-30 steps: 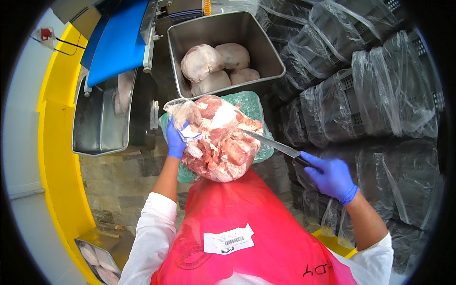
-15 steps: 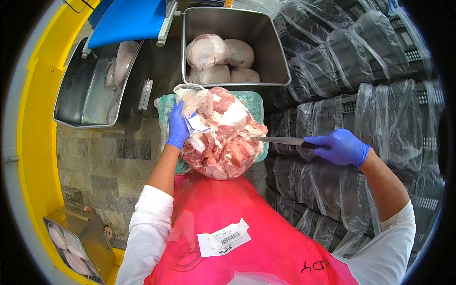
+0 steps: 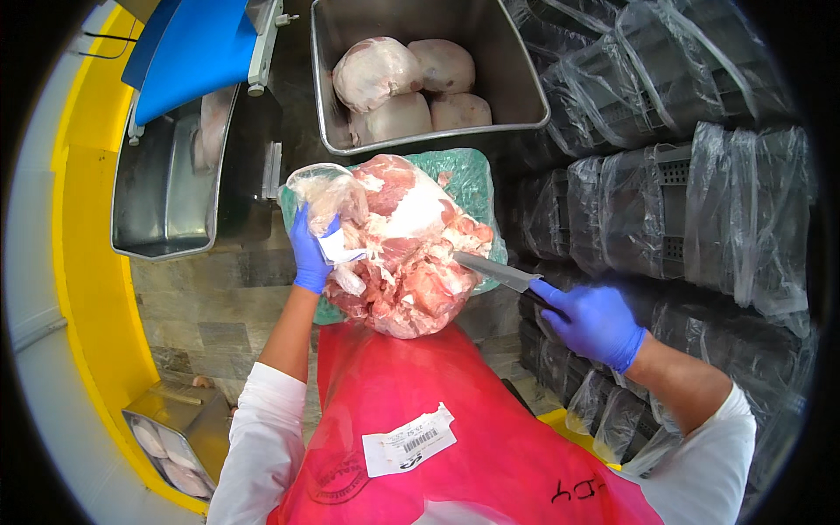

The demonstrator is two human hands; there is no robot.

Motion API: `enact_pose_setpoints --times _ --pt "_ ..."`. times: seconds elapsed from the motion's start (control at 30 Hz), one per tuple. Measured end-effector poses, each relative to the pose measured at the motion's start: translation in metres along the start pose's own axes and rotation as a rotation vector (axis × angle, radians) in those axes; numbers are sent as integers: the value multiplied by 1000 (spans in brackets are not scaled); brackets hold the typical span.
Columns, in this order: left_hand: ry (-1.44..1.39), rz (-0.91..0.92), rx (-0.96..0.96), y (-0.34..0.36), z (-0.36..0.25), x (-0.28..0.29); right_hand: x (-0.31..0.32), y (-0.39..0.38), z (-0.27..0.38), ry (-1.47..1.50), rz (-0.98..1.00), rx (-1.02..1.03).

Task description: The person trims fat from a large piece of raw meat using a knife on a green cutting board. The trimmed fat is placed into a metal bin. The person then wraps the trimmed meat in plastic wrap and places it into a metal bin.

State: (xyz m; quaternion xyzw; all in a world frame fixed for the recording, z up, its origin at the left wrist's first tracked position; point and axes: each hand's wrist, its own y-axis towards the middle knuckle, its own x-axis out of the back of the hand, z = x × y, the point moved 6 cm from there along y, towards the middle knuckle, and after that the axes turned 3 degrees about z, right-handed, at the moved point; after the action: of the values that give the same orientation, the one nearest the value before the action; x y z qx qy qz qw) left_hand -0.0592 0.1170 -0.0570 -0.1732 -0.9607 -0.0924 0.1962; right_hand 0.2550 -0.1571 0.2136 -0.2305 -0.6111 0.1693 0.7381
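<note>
A large piece of raw meat (image 3: 411,262), pink with white fat, lies in front of me on a green, plastic-wrapped surface (image 3: 479,175). At its left side my left hand (image 3: 311,249), in a blue-violet glove, is closed on a crumpled clear plastic bag (image 3: 331,191). A white label or slip (image 3: 339,248) shows beside its fingers. To the right, my gloved right hand (image 3: 597,324) grips a knife (image 3: 497,269) by its dark handle. The blade slants up and left, its tip end at the right side of the meat; whether it cuts in is hard to see.
Beyond the meat stands a steel bin (image 3: 516,131) with several pale meat pieces. Another steel tub (image 3: 166,245) is at the left, below a blue chute (image 3: 197,61). Stacked dark crates (image 3: 674,201) draped in clear plastic fill the right. A smaller container (image 3: 188,429) stands lower left.
My right hand has come down and closer to the meat, and the knife now slants instead of lying nearly level. My left hand keeps its hold. The whole view has shifted slightly.
</note>
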Motion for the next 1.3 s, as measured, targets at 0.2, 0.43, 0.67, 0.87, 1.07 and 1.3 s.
enact_pose_setpoints --times 0.2,0.43,0.67,0.87,1.07,1.3 --pt "-113 -7 80 3 2 8 -103 -22 -26 80 -258 -32" --pt "0 -11 -28 10 -24 4 -144 -33 -23 72 -377 -103" --pt "50 -81 -127 13 -4 8 -86 -46 10 57 -258 -185" --pt "53 -93 -77 6 -1 6 -14 -45 57 -71 -190 -125" --pt "99 -160 -80 -2 -19 -3 15 -68 101 -223 -77 -258" --pt "-414 -188 119 -1 46 -26 23 -49 113 -238 -82 -260"
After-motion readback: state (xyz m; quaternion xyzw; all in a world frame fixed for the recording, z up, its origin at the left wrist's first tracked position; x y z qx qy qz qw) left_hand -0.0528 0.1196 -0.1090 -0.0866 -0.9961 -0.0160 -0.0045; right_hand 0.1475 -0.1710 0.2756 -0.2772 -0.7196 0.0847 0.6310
